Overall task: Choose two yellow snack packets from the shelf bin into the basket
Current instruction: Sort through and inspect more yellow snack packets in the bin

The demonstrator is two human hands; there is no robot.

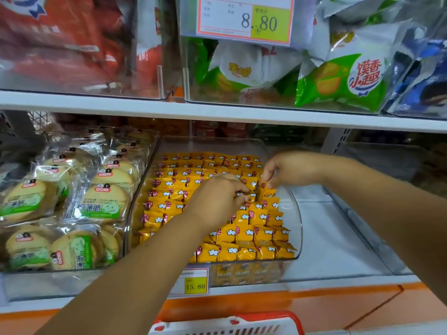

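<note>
While both hands work inside it, the clear bin (pixel 299 228) on the lower shelf (pixel 338 238) holds the task's goods: rows of small yellow packets (pixel 212 165) standing on edge, closely packed. Bags of round biscuits (pixel 72 197) fill the neighbouring bin on the left. The red basket (pixel 242 321) sits below the shelf front, at the lower edge of view; no yellow packet shows in the visible part of it.

The step in hand is selection, judged from this layout. The left hand (pixel 215 201) lies over the middle rows with its fingers curled down among the packets; whether they have closed on one cannot be told. The right hand (pixel 292 169) reaches in from the right and pinches the top edge of one packet (pixel 267 191) between thumb and forefinger, a narrow grip, with the packet tilted up from its row.

The next move likely calls for:
- lifting the pinched packet clear of its neighbours;
- confirming a hold with the left hand;
- lowering both packets into the basket.
</note>
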